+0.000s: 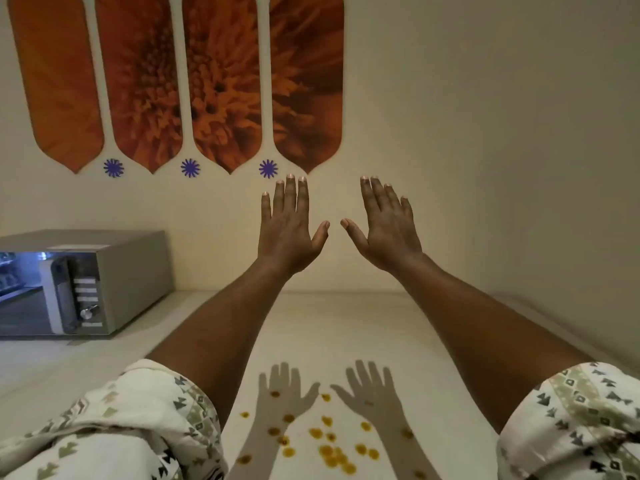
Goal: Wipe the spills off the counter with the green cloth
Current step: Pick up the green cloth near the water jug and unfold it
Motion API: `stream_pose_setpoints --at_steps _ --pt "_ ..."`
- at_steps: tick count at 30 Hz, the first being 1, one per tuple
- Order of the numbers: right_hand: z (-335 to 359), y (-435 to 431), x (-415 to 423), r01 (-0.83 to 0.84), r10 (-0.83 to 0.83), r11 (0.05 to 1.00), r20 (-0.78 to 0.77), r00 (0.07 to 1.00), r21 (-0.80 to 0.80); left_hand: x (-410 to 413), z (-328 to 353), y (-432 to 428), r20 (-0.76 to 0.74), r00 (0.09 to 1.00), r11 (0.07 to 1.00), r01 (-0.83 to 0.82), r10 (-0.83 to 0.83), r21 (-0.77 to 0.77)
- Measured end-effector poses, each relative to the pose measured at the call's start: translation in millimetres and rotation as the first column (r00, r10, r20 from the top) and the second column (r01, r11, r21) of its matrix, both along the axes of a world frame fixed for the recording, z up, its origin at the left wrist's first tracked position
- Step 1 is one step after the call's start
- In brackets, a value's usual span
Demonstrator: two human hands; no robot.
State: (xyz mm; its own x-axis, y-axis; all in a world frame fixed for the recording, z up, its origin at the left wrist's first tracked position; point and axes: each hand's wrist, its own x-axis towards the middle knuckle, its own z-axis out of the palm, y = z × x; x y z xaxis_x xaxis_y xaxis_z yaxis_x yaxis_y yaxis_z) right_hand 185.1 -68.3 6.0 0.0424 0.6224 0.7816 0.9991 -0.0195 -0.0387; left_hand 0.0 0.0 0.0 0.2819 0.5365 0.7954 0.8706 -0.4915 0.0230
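Note:
Several yellow-orange drops of spill (327, 439) lie scattered on the pale counter (332, 327) close to me, at the bottom middle of the view. My left hand (289, 230) and my right hand (386, 226) are raised side by side above the counter, backs toward me, fingers spread, holding nothing. Their shadows fall across the spill. No green cloth is in view. Patterned white sleeves cover my upper arms.
A silver microwave (104, 282) stands on the counter at the left against the wall. The cream wall behind carries orange flower panels (221, 84) and small purple star decals. The wall also runs along the right side.

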Motion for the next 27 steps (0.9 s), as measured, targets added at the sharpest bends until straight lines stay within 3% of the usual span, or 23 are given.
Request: stream_pose_setpoints --at_steps 27 --pt "-168.6 -30.5 -27.0 0.039 -0.082 0.958 -0.14 0.987 -0.286 -16.2 -177.2 -16.0 -0.073 0.987 0.948 0.119 -0.146 -0.295"
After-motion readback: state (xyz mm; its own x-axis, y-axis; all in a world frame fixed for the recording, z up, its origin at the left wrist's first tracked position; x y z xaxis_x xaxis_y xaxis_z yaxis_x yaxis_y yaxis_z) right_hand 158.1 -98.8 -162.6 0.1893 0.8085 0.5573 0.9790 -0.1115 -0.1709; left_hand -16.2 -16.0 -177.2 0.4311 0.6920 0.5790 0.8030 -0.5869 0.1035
